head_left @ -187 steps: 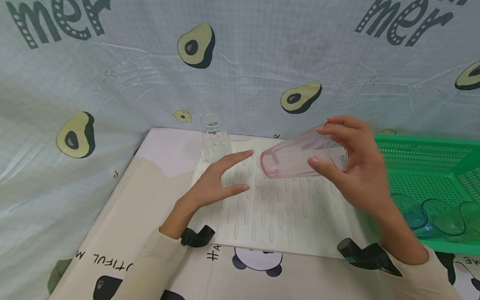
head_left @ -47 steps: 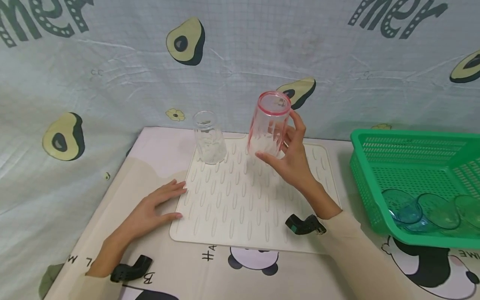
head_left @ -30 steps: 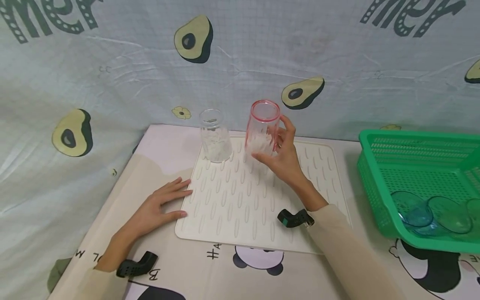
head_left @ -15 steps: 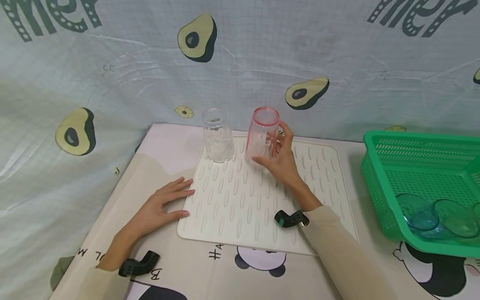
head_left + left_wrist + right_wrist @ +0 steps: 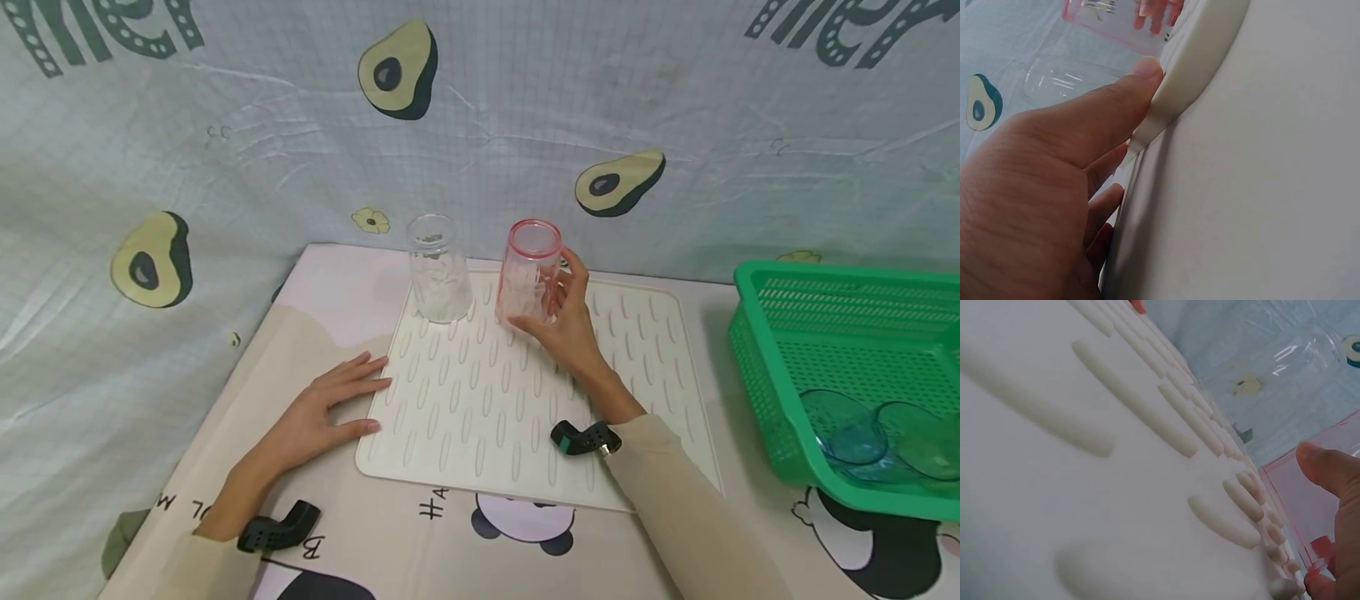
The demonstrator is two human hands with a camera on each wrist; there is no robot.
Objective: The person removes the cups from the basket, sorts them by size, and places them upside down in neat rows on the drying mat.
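Note:
Near the back of the white ridged mat [image 5: 480, 425], a pink-tinted drinking glass [image 5: 519, 271] stands upside down. My right hand [image 5: 567, 325] holds it low on its right side, thumb in front and fingers behind. In the right wrist view, the glass's lower edge meets the mat or lies very close to it. To its left, a clear drinking glass [image 5: 441, 283] also stands upside down, apart from it. My left hand [image 5: 311, 417] rests at the mat's left edge, fingers spread; the left wrist view shows the thumb touching that edge.
A green plastic basket [image 5: 765, 408] stands right of the mat. Inside lie a blue glass [image 5: 843, 429] and a greenish glass [image 5: 918, 442]. A printed cloth [image 5: 495, 100] hangs close behind the table.
The right hand has turned the pink glass from sideways to upside down, carried it left and lowered it onto the mat. The left hand has drawn back to the mat's left edge.

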